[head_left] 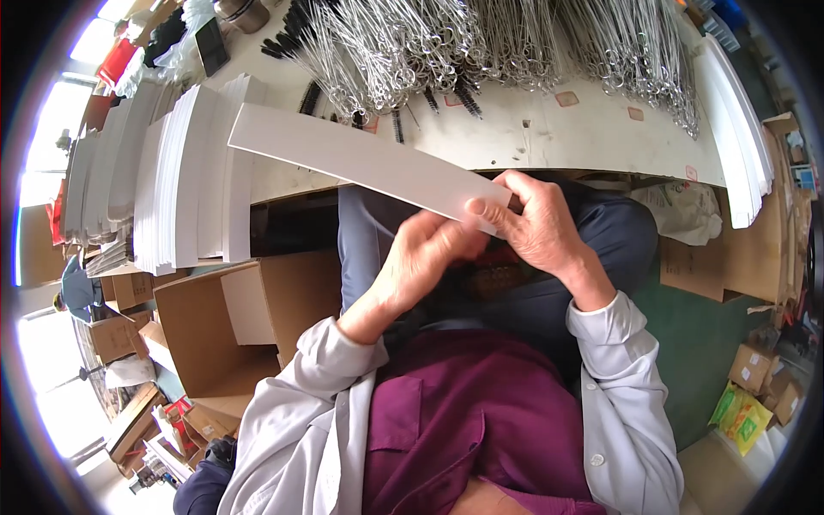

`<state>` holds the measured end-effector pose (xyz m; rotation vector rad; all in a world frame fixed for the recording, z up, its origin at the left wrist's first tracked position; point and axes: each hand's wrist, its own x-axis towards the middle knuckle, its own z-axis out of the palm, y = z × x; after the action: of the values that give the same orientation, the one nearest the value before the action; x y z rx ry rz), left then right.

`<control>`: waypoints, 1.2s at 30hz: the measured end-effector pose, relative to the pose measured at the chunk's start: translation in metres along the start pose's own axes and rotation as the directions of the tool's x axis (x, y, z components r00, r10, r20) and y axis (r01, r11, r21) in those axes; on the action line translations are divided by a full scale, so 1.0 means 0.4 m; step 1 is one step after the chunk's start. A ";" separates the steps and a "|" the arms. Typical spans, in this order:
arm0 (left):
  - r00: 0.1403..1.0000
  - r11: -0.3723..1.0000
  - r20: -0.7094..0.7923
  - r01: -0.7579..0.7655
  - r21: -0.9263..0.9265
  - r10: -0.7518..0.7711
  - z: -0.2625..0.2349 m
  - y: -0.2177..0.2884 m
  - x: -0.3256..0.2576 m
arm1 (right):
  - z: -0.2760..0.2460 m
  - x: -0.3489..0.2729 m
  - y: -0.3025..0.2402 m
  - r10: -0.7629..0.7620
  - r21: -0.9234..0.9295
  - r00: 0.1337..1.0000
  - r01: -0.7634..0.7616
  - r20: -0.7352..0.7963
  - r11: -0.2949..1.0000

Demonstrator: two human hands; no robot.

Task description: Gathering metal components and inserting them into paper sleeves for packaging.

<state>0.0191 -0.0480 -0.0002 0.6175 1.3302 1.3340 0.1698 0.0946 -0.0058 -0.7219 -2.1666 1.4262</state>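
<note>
A long, narrow white carton slants over my lap, its far end reaching left above the table edge. Its near end is pinched by my right hand, thumb on top and fingers behind. Just below that same end is my left hand, close against the carton's lower edge. Motion blurs its fingers, and whether they grip the carton is unclear. Beyond the carton, piles of wire-handled brushes with ring ends and some black bristles lie on the white table.
Stacks of flat white cartons stand at the table's left end, with more white cartons at its right. An open brown cardboard box sits low on my left. A metal container and a dark phone-like slab are at the back left.
</note>
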 end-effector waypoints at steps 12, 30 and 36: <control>0.873 -0.030 0.422 -0.427 0.904 0.244 -0.013 0.113 -0.031 | -0.027 -0.017 -0.030 -0.062 -0.359 0.962 0.158 0.264 0.920; 0.949 0.148 0.241 -0.273 0.950 0.204 -0.039 -0.011 -0.051 | -0.030 -0.084 0.045 0.302 0.499 0.952 -0.241 -0.044 0.832; 0.949 0.145 0.229 -0.264 0.953 0.218 -0.040 -0.019 -0.062 | -0.013 -0.080 0.045 0.247 0.408 0.960 -0.174 -0.133 0.896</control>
<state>0.0134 -0.0780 -0.0030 1.8304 2.0754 0.4337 0.2006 0.0838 -0.0230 -0.9124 -1.6286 1.7614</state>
